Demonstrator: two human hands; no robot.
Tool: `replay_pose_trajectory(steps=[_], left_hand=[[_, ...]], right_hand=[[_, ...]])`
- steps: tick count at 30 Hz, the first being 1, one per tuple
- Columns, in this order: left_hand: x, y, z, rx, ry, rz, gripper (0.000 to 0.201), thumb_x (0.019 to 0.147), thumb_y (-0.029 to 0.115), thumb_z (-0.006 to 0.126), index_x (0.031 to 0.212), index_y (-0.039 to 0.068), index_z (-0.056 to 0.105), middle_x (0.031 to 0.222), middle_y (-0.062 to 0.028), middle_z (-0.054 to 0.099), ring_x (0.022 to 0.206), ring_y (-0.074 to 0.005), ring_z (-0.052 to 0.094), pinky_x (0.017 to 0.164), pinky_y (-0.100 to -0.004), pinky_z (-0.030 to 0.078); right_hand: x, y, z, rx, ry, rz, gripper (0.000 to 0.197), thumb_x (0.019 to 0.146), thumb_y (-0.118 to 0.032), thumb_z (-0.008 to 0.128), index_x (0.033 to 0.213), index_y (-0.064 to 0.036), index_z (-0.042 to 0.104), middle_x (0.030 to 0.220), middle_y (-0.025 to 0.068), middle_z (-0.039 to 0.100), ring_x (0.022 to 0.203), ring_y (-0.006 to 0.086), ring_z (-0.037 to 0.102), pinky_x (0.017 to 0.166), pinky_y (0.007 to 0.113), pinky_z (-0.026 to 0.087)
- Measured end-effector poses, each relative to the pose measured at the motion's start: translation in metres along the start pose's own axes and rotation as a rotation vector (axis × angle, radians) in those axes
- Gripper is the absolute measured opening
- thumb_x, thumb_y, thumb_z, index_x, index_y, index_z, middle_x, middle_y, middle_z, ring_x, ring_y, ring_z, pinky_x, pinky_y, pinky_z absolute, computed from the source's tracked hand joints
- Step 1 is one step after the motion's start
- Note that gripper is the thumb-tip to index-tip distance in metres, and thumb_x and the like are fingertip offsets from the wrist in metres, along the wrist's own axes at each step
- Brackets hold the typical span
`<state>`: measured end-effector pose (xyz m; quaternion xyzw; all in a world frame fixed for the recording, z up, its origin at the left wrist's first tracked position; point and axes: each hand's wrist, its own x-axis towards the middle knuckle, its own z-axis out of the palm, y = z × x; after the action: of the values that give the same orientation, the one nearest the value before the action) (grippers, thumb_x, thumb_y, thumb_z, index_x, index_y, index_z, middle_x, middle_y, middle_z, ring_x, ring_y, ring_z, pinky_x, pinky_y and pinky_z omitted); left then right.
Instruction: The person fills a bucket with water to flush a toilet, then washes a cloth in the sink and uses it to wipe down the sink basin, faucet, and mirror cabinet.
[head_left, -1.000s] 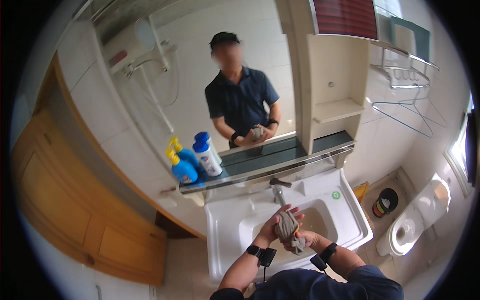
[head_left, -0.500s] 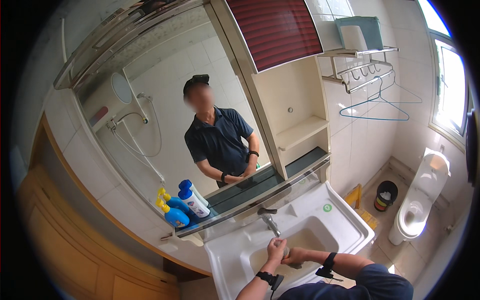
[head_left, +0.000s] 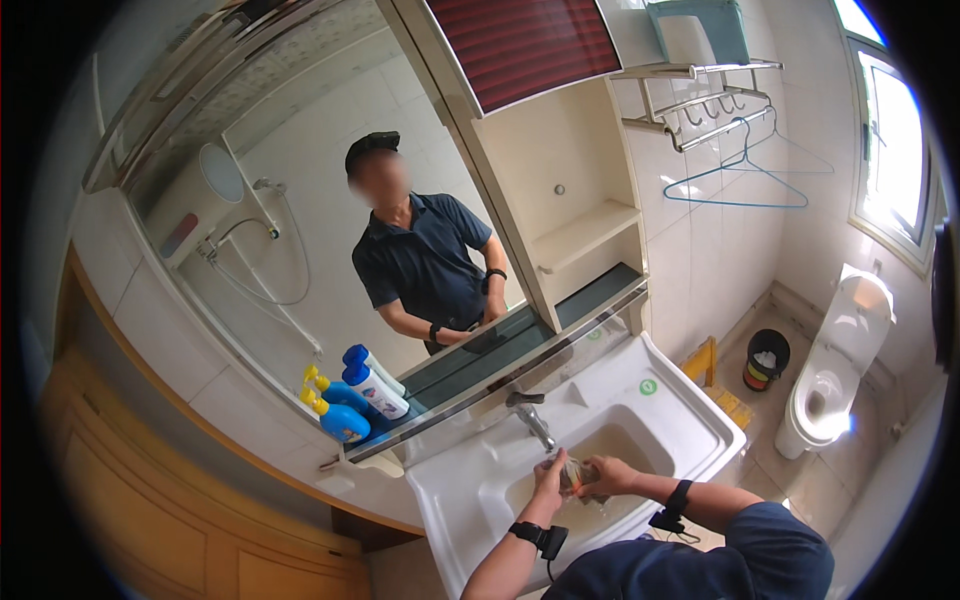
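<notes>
Under the tap (head_left: 538, 428), over the white sink (head_left: 440, 490), both my hands are closed on a small clear, glass-like object with a patch of orange (head_left: 574, 477). My left hand (head_left: 549, 476) grips its left side, fingers upward near the spout. From the right, my right hand (head_left: 607, 477) wraps round the other side. Fingers cover part of the object, so its exact kind cannot be made out. Below my hands, the basin holds cloudy-looking water (head_left: 615, 455).
Blue pump bottles (head_left: 343, 422) and a white bottle with a blue cap (head_left: 378, 392) stand on the dark ledge below the mirror (head_left: 330, 230). Right of the sink are a yellow stool (head_left: 705, 365), a black bin (head_left: 766, 350) and a toilet (head_left: 825, 385). Blue hangers (head_left: 735, 193) hang from a rack.
My hands have moved slightly apart and the clear object between them shows more. My right hand has shifted a little right and up. The whole view has shifted slightly.
</notes>
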<state>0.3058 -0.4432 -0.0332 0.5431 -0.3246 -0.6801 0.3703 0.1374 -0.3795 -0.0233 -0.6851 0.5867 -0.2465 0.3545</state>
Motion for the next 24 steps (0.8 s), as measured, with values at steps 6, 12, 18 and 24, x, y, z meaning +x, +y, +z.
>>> replay_pose_trajectory(steps=[6,12,18,24], left_hand=[[-0.009,0.028,0.003,-0.39,-0.35,0.109,0.03,0.091,0.022,0.065,0.112,0.004,0.054,0.103,-0.0065,0.063,0.095,-0.0226,0.063,0.087,-0.0381,0.051],[-0.059,0.101,0.041,-0.321,-0.511,0.387,0.05,0.089,0.005,0.064,0.133,0.004,0.041,0.121,-0.0104,0.054,0.111,-0.0211,0.055,0.097,-0.0347,0.046],[-0.07,0.123,0.056,-0.12,-0.582,0.433,0.057,0.088,0.003,0.064,0.138,0.004,0.035,0.12,-0.0097,0.055,0.109,-0.0178,0.055,0.097,-0.0331,0.045],[-0.086,0.143,0.089,-0.061,-0.768,0.381,0.057,0.087,0.0,0.063,0.137,0.001,0.036,0.116,-0.0066,0.057,0.104,-0.0151,0.058,0.096,-0.0308,0.046]], right_hand=[[-0.005,-0.007,-0.053,0.525,0.164,-0.026,0.05,0.088,-0.041,0.064,0.111,0.0026,0.062,0.101,0.0138,0.065,0.096,0.0229,0.063,0.085,0.036,0.05],[-0.023,-0.025,-0.113,0.91,0.001,0.109,0.045,0.096,-0.037,0.056,0.115,0.0036,0.061,0.102,0.0064,0.065,0.102,0.0137,0.059,0.081,0.027,0.051],[-0.041,-0.043,-0.17,0.596,0.2,-0.1,0.037,0.095,-0.033,0.06,0.111,0.0008,0.062,0.087,-0.0001,0.064,0.08,0.0092,0.058,0.069,0.024,0.048],[-0.036,-0.115,-0.265,0.386,0.395,-0.241,0.031,0.095,-0.03,0.058,0.092,0.0012,0.062,0.076,-0.0013,0.058,0.073,0.0053,0.05,0.063,0.025,0.044]])
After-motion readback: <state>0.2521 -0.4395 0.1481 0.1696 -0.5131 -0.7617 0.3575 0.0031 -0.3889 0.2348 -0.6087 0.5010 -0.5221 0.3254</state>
